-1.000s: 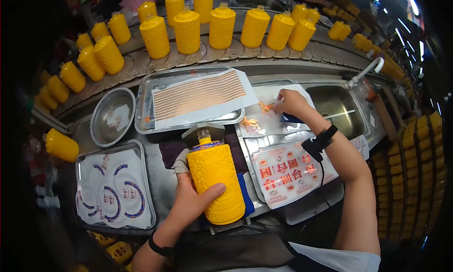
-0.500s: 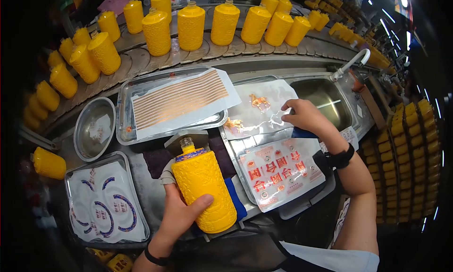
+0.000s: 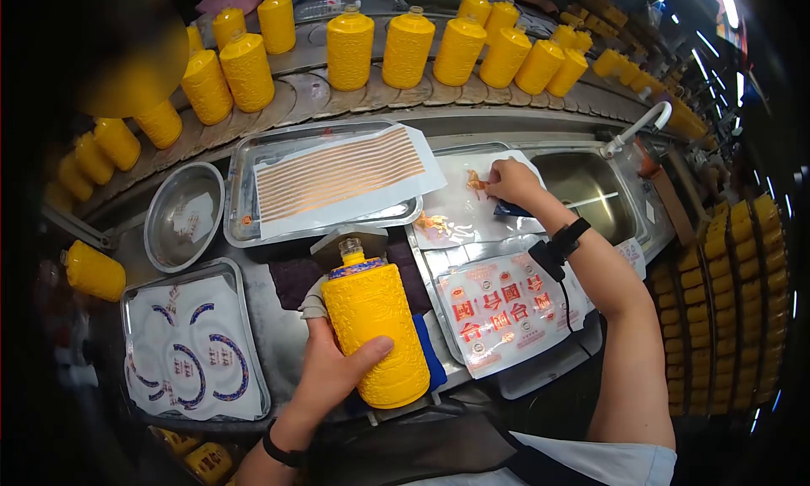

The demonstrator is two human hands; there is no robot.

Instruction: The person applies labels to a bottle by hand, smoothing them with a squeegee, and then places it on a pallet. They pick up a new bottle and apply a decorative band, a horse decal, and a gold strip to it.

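My left hand (image 3: 342,364) holds a yellow embossed bottle (image 3: 380,334) with a clear glass neck and a blue patterned collar band, tilted over the near edge of the bench. A grey cloth shows between that hand and the bottle. On a white sheet (image 3: 515,225) at the back right, my right hand (image 3: 513,184) has its fingers closed at a gold-orange decal (image 3: 477,182); its fingertips touch the decal's edge. A second gold decal (image 3: 433,224) lies on the same sheet, nearer the bottle.
Yellow bottles (image 3: 350,51) stand along a curved conveyor (image 3: 312,94). Around the bench are a striped-sheet tray (image 3: 240,224), a round metal bowl (image 3: 156,254), a tray of blue curved decals (image 3: 245,317), a red-print sheet (image 3: 506,338), and a sink (image 3: 582,186) with a white tap (image 3: 637,127).
My right hand has moved left and its fingers have closed at the gold decal. The conveyor bottles have shifted, and a blurred yellow shape now shows at the upper left.
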